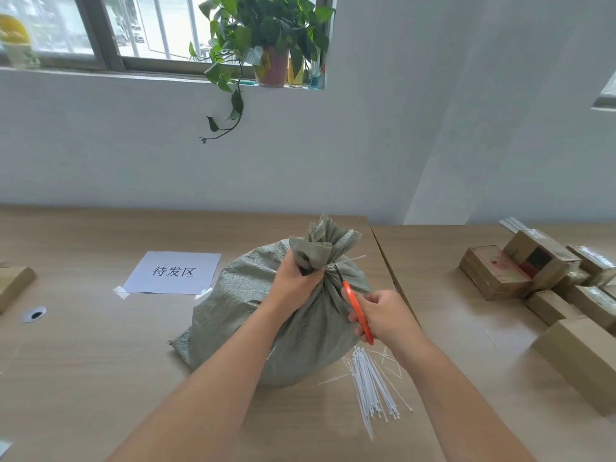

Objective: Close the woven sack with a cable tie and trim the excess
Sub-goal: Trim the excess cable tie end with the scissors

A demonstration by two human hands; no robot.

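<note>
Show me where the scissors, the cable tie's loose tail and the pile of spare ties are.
orange-handled scissors (358, 313): head view, on the orange handle held in the right hand.
cable tie tail (353, 259): head view, on the white end sticking out from the sack's neck.
spare cable ties (370, 385): head view, middle of the white bundle on the table.

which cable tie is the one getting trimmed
The cable tie cinched round the sack neck, its tail at the scissors tips; the loose ties lie on the table.

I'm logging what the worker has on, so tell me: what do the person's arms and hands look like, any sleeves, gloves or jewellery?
Both forearms are bare up to the frame edge, with no sleeves showing. The left hand and right hand wear no gloves, and no watch, ring or bracelet is visible on either.
</note>
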